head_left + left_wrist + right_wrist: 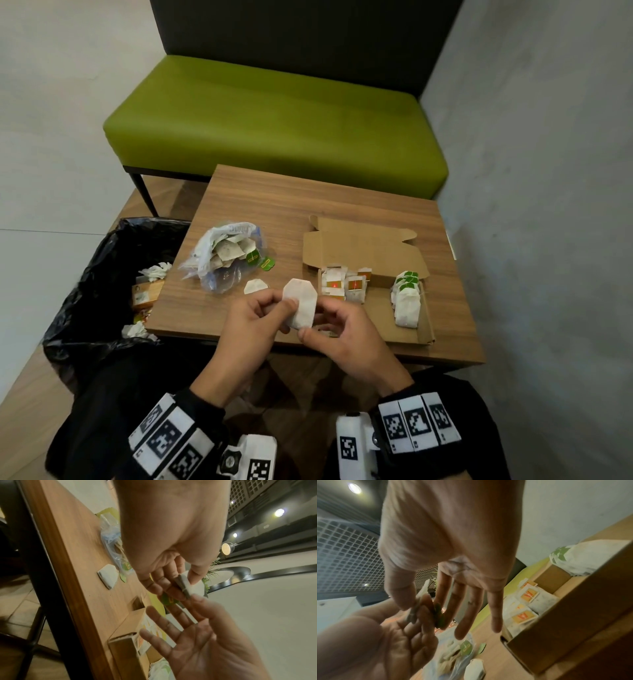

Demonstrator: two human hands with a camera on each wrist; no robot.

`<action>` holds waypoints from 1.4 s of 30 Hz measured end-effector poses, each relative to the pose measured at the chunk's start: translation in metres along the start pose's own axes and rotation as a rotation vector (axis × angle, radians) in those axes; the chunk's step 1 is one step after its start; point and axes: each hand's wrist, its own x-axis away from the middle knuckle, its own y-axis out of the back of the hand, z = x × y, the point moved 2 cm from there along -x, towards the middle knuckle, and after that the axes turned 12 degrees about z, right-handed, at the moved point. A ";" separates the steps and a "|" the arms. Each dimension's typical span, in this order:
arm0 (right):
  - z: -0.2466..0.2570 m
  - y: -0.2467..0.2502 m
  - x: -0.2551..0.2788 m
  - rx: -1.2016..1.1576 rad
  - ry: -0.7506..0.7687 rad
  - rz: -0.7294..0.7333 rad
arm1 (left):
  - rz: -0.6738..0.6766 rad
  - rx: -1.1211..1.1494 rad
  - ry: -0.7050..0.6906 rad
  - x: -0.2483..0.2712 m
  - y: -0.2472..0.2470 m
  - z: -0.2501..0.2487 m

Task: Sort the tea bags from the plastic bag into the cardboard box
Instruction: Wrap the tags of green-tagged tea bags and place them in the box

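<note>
A white tea bag (301,303) is held upright above the table's near edge by both hands. My left hand (284,308) pinches its left side between thumb and fingers, seen closely in the left wrist view (181,585). My right hand (315,325) pinches its lower right corner with the thumb in front, its other fingers stretched out (419,604). A green tag (169,599) hangs behind the fingers. The clear plastic bag (222,257) with several tea bags lies at the left. The open cardboard box (424,322) at the right holds orange-tagged bags (342,284) and green-tagged bags (406,298).
One loose tea bag (255,286) lies on the wooden table (342,198) beside the plastic bag. A bin with a black liner (102,281) stands left of the table. A green bench (274,120) is behind, a grey wall at the right.
</note>
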 end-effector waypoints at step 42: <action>-0.030 -0.003 0.032 0.037 0.120 -0.290 | 0.062 0.035 0.302 0.020 -0.023 0.031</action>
